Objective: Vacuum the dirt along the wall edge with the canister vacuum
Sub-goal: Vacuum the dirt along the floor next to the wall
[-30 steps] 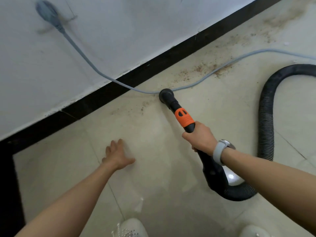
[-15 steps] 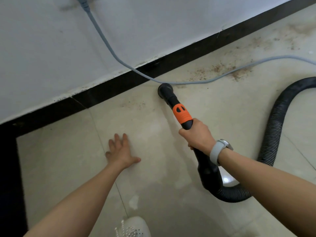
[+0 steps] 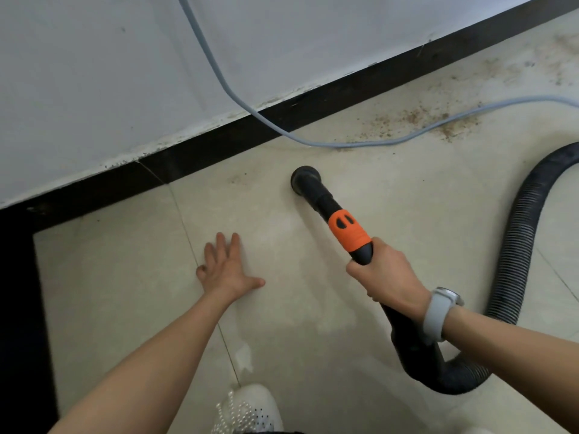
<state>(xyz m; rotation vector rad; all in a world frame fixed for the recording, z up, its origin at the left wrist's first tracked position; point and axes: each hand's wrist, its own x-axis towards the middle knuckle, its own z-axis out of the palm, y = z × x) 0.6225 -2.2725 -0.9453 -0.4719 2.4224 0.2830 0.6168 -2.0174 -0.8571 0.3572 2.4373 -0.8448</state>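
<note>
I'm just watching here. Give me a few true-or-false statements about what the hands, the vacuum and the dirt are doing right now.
1. The right hand grips the vacuum nozzle. True.
2. The left hand holds the grey cord. False: it lies flat on the floor tile, fingers spread.
3. The nozzle mouth sits on the brown dirt. False: the dirt lies farther right, beside the cord.
4. The ribbed hose curves away at the right. True.

Right hand [image 3: 390,277] grips a black vacuum wand [image 3: 326,202] (orange collar), nozzle [image 3: 305,180] on the tiled floor [image 3: 282,324]; left hand [image 3: 225,270] lies flat.
</note>
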